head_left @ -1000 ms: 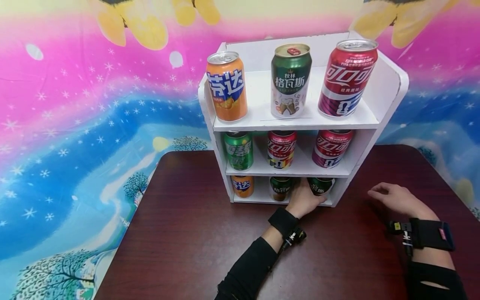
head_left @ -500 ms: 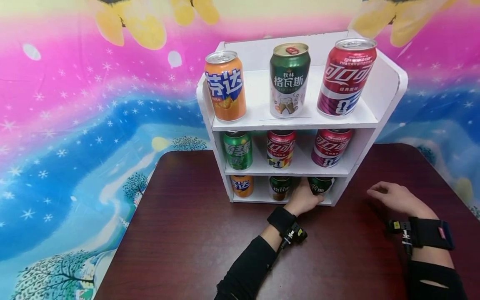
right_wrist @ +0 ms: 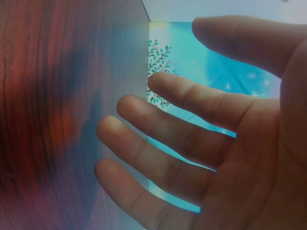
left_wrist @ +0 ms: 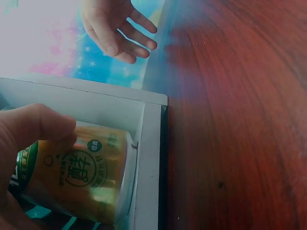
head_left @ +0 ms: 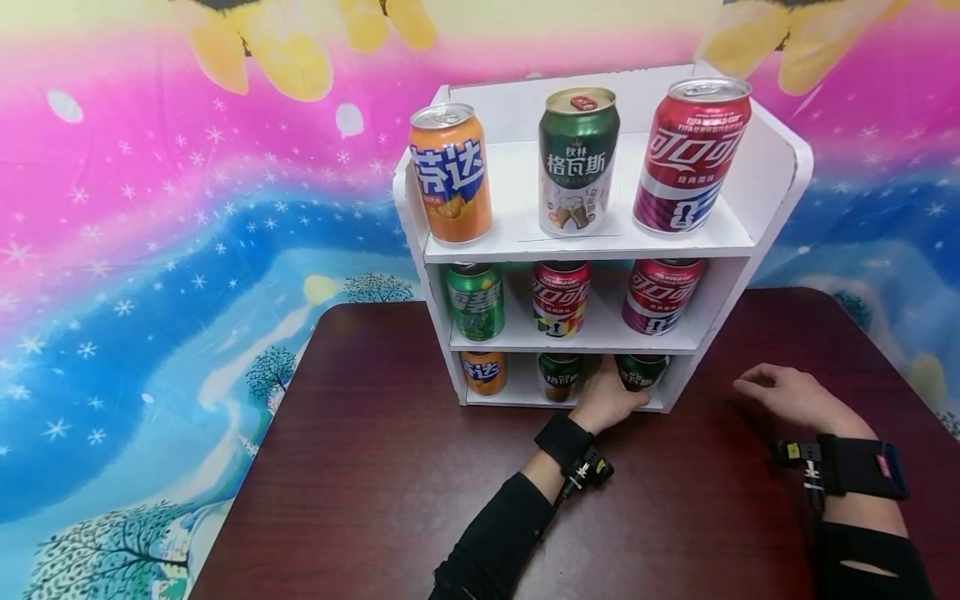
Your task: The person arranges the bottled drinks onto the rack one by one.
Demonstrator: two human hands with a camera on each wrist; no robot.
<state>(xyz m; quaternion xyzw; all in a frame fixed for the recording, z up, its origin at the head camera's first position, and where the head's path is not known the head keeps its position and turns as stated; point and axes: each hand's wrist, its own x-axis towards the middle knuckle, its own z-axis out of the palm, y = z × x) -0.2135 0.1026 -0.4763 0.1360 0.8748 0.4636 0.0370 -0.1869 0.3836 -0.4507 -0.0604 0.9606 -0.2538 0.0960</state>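
In the head view my left hand [head_left: 606, 401] reaches into the bottom tier of a white shelf [head_left: 780, 179] and grips a green kvass can [head_left: 641, 373] at its right end. The left wrist view shows the thumb [left_wrist: 50, 127] lying along this can's gold side [left_wrist: 86, 175], near the shelf's front lip. Another kvass can [head_left: 560, 379] stands just left of the hand. To the right of the shelf, my right hand [head_left: 801, 398] hovers over the table with relaxed fingers and nothing in it; the right wrist view shows its fingers [right_wrist: 158, 134] spread apart.
On the top tier stand an orange soda can [head_left: 452, 179], a green-and-white kvass can [head_left: 579, 167] and a red cola can [head_left: 693, 158]. A green can [head_left: 477, 304] and two red cola cans [head_left: 663, 298] fill the middle tier. An orange can [head_left: 484, 373] sits bottom left on the dark table's [head_left: 360, 467] shelf.
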